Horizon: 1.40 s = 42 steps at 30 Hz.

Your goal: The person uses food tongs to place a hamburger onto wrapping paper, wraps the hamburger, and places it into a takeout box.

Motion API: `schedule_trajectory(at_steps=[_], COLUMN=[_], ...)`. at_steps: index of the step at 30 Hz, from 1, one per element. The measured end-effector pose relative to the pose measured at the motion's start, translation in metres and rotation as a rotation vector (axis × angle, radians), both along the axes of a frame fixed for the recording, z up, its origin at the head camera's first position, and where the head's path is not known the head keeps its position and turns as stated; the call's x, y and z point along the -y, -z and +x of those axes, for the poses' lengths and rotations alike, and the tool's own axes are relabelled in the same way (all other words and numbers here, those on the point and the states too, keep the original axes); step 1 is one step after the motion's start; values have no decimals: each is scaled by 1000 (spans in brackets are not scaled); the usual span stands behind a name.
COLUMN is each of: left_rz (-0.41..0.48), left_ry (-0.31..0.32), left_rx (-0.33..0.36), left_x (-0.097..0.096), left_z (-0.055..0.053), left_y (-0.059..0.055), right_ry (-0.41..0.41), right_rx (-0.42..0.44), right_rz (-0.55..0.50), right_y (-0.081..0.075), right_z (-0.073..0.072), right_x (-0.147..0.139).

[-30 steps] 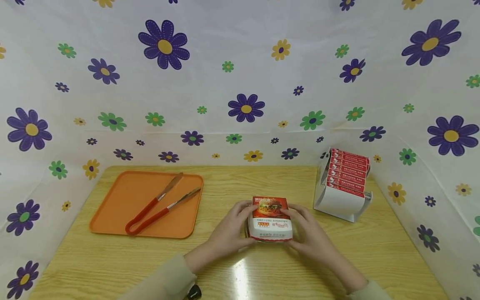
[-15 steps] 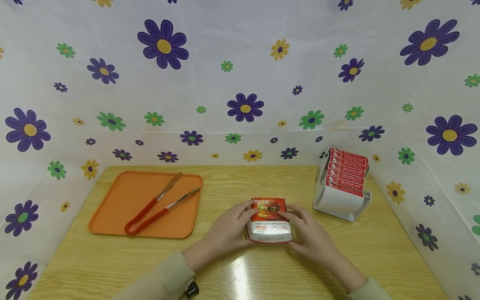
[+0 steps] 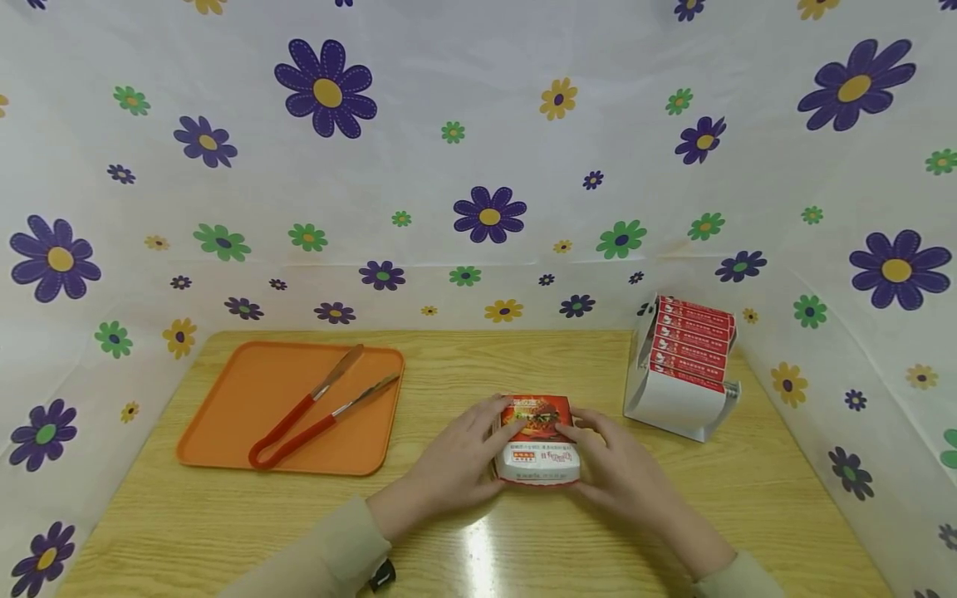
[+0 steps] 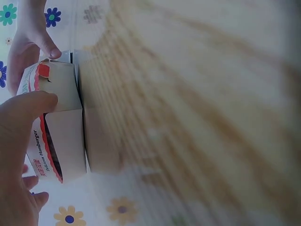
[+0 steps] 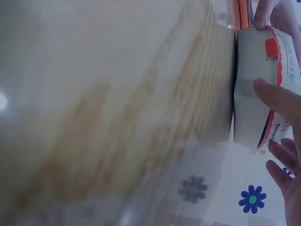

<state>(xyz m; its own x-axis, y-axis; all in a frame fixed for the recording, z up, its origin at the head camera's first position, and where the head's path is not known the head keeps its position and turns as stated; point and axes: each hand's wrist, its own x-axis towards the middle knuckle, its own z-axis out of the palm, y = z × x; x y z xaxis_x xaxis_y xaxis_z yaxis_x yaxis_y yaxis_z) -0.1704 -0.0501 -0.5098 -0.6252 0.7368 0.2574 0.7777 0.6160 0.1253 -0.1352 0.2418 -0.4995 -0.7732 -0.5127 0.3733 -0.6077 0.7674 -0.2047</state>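
A red and white cardboard hamburger box (image 3: 540,467) with a burger picture on its lid sits on the table between both hands. My left hand (image 3: 458,455) holds its left side, fingers over the lid edge. On the right side, my right hand (image 3: 626,467) grips it the same way. In the left wrist view, the left thumb (image 4: 40,101) presses a front corner of the box. A dark gap shows under the lid along that side wall (image 4: 68,146). The right wrist view shows the right thumb (image 5: 268,92) at the opposite corner, and a small red tab (image 5: 271,48) on the front wall.
An orange tray (image 3: 217,415) lies at the left, with red-handled tongs (image 3: 299,423) across it. At the back right a white holder (image 3: 680,404) carries several folded red-edged boxes (image 3: 691,340). A flowered cloth (image 3: 419,166) surrounds the wooden table (image 3: 314,515).
The box has tilted and shifted slightly between the hands. The left fingers have slid a little along the lid's left edge, and both hands stay on the box.
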Motion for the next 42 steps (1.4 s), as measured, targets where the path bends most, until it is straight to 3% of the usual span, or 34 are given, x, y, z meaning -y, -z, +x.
schedule_trajectory(at_steps=[7, 13, 18, 27, 33, 36, 42], left_rz=[-32, 56, 134, 291, 378, 458, 718], left_ry=[17, 14, 11, -7, -25, -36, -8], left_rx=[9, 80, 146, 363, 470, 530, 646], left_x=[1, 3, 8, 15, 10, 4, -8], left_z=[-2, -8, -14, -20, -21, -23, -27], left_y=[4, 11, 9, -3, -5, -4, 3], right_ry=[0, -21, -57, -78, -72, -62, -49], right_rx=[4, -19, 35, 154, 181, 219, 290], right_rz=[39, 16, -70, -164, -205, -235, -269], right_y=[-1, -3, -6, -13, -17, -17, -17], right_z=[-2, -3, -3, -13, -23, -26, -31], right_x=[3, 5, 3, 2, 4, 6, 10])
